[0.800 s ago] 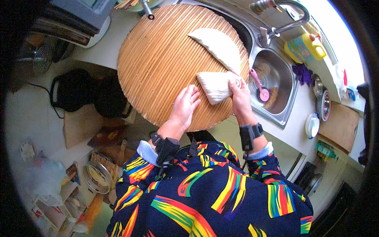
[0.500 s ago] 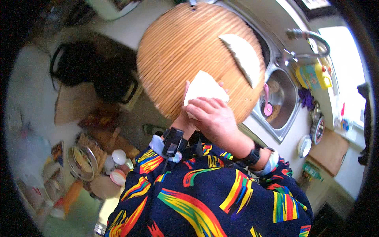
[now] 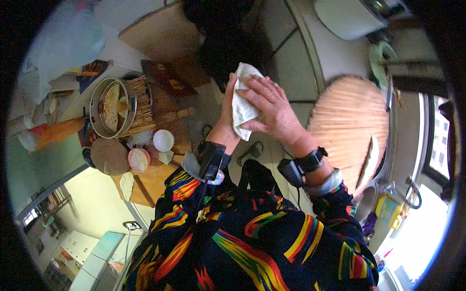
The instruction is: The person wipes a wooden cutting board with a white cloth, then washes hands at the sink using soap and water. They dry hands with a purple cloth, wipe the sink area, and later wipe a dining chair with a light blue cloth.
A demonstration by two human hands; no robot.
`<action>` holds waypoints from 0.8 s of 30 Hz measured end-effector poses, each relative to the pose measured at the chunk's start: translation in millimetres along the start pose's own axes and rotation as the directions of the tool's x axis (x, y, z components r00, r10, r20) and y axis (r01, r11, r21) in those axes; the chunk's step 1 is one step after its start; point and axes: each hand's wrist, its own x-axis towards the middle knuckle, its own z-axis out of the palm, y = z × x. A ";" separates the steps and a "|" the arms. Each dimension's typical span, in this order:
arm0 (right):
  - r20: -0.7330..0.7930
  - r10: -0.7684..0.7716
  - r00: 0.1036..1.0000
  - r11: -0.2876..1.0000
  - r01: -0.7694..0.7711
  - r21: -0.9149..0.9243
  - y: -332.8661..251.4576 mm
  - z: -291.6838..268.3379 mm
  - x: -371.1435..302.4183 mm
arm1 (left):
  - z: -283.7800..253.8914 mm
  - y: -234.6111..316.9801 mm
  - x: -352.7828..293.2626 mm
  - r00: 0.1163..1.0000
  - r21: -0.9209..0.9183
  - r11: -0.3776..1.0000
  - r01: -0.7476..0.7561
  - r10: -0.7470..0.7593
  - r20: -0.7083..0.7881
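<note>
Between my two hands, over the floor, is a white half-moon dough pocket (image 3: 240,114), tilted on its long side. My left hand (image 3: 226,119) supports it from the left and below, its fingers mostly hidden behind the dough. My right hand (image 3: 279,114) lies over the other side, fingers slightly spread across it. A second half-moon dough pocket (image 3: 370,162) rests on the round wooden board (image 3: 344,114) at the right. Off to the left, a round pan (image 3: 93,127) holds a browned half-moon flatbread (image 3: 111,107).
Around the pan stand a stick mat (image 3: 141,104), a white bowl (image 3: 163,140), a pinkish bowl (image 3: 139,160) and a brown round lid (image 3: 109,155). A rolling pin (image 3: 175,115) lies beyond them. A yellow bottle (image 3: 388,211) is by the sink at right.
My view and body have turned left, away from the board. The dough pocket has been carried off the board in my hands, and the pan and bowls now show closer.
</note>
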 end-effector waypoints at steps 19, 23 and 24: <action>0.555 0.625 0.549 -0.339 -0.449 0.827 250.5 333.1 201.5 | -305.5 163.1 162.9 0.929 -0.037 0.999 0.002 -0.015 -0.370; 0.482 0.634 0.605 -0.231 -0.447 0.864 325.0 371.9 228.9 | -341.5 169.8 224.1 0.908 0.127 0.992 0.001 0.052 -0.415; 0.451 0.648 0.613 -0.198 -0.437 0.878 338.9 379.1 235.9 | -348.9 174.1 235.8 0.907 0.159 0.987 -0.017 0.082 -0.413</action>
